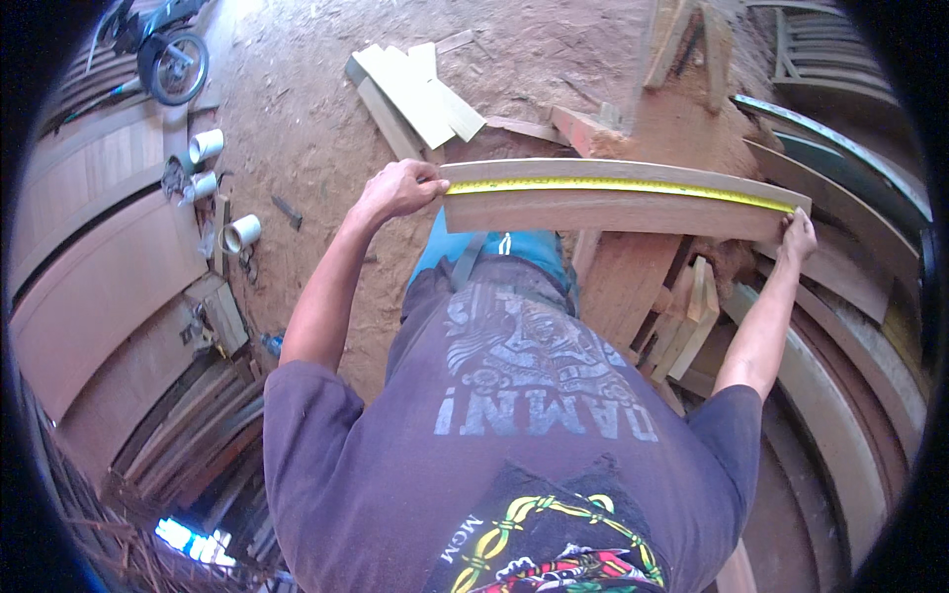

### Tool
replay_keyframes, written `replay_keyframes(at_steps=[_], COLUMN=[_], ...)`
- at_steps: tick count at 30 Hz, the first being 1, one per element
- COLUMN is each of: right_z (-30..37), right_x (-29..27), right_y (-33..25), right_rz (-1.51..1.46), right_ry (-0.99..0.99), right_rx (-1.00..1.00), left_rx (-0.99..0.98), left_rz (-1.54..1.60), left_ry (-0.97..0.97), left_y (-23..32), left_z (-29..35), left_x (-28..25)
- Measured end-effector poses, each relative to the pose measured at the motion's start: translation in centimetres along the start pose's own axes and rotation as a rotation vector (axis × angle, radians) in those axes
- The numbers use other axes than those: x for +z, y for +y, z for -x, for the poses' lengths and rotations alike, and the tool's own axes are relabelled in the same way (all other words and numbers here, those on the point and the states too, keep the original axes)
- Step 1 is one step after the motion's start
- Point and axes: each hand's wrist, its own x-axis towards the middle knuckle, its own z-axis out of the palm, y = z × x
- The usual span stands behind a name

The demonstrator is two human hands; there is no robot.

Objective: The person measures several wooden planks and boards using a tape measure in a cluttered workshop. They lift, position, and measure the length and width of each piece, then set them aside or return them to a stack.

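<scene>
A flat wooden board (593,214) lies crosswise in front of my body, tilted slightly down to the right. Stretched along its face is a yellow tape measure blade (623,185), nearly from end to end. My left hand (403,188) is closed at the board's left end, with thumb and fingers on the tape there; whether it also grips the wood I cannot tell. At the opposite end my right hand (799,237) is closed around the board's corner, its thumb pressing the tape against the wood. The tape's case does not show.
Beyond the board, pale offcuts (405,94) lie on the dusty floor (287,109). A thick wooden beam (633,287) stands below the board's right half. White cups (239,233) sit at left near leaning panels (109,287). Curved planks (840,395) line the right, and a motorbike wheel (180,67) shows far left.
</scene>
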Motion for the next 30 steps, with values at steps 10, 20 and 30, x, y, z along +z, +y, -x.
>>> replay_keyframes(at_steps=[10, 20, 30], right_z=[15.8, 41.5, 48.1], right_x=[-0.1, 9.6, 9.2], right_y=[-6.7, -7.0, -7.8], right_rz=[-0.339, -0.464, -1.109], right_ry=[0.067, -0.231, -0.320], right_rx=[-0.007, 0.166, 0.438], left_rx=[0.203, 0.577, 0.942], left_rz=[0.115, 0.267, -0.088], left_ry=[-0.143, -0.308, -0.236], left_y=[0.1, 16.4, 24.5], left_z=[2.8, 4.2, 6.3], left_x=[0.0, 7.5, 12.4])
